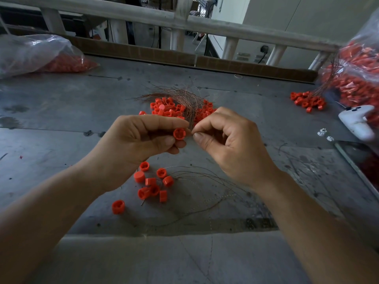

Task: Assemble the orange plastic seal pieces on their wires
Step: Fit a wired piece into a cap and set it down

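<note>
Hands close together above the grey table (61,103), cap meeting wire.
Left hand (141,138) pinches one orange seal cap (179,133); right hand (229,144) pinches a thin wire (192,128) just beside it. Near: loose caps (150,185) among stray wires (205,175). Far: cap pile (166,108), copper wire bundle (184,95). Far left and right: left bag (41,56), right bag (359,68) of orange parts.

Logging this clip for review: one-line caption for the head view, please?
Left hand holds an orange seal cap while right hand pinches a thin wire beside it, above loose caps.

bare table (61,124) left, loose seal pieces (150,184) and wires (205,181) below hands
</note>
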Tool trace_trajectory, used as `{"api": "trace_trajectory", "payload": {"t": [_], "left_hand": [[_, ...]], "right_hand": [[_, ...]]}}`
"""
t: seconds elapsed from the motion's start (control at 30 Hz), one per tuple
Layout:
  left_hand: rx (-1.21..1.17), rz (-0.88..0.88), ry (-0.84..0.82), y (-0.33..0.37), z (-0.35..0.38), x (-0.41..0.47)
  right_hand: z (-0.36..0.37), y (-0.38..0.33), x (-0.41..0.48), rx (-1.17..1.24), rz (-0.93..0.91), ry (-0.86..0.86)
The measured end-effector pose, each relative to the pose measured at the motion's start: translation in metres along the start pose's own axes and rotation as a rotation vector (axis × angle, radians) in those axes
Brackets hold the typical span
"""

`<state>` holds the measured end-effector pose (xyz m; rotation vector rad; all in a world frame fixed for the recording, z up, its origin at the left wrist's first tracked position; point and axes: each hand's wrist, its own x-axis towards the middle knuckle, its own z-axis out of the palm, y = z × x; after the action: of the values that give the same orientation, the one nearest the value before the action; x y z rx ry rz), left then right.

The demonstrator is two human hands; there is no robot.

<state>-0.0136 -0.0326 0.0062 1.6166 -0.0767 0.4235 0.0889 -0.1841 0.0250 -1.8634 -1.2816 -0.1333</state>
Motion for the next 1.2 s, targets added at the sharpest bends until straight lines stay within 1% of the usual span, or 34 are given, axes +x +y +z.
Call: {"api": "trace_trajectory", "payload": {"t": [0.2, 0.4, 0.57, 0.67, 1.03, 1.2], "left_hand": [[0.000, 0.004, 0.007, 0.0008, -0.0004, -0.0003], [-0.081, -0.014, 0.018, 0.0028, -0.0004, 0.0006], [-0.170, -0.019, -0.002, 0.0057, -0.0015, 0.0001], [-0.201, -0.022, -0.023, 0.0055, -0.0008, -0.0007], [-0.243, -0.048, -0.009, 0.0070, 0.0026, -0.0011], [-0.299, -0.064, -0.046, 0.0063, 0.0033, -0.0014]], "right_hand": [[0.0001, -0.0005, 0.0000, 0.032, 0.013, -0.021], [-0.0020, -0.0016, 0.0001, 0.119, 0.044, -0.050], [-0.0033, -0.0026, 0.0003, 0.308, 0.122, -0.046], [-0.0048, -0.0024, 0.0003, 0.377, 0.165, -0.030], [-0.0058, -0.0047, 0.0015, 0.457, 0.207, -0.043], [-0.0056, -0.0047, 0.0021, 0.510, 0.258, -0.079]]}}
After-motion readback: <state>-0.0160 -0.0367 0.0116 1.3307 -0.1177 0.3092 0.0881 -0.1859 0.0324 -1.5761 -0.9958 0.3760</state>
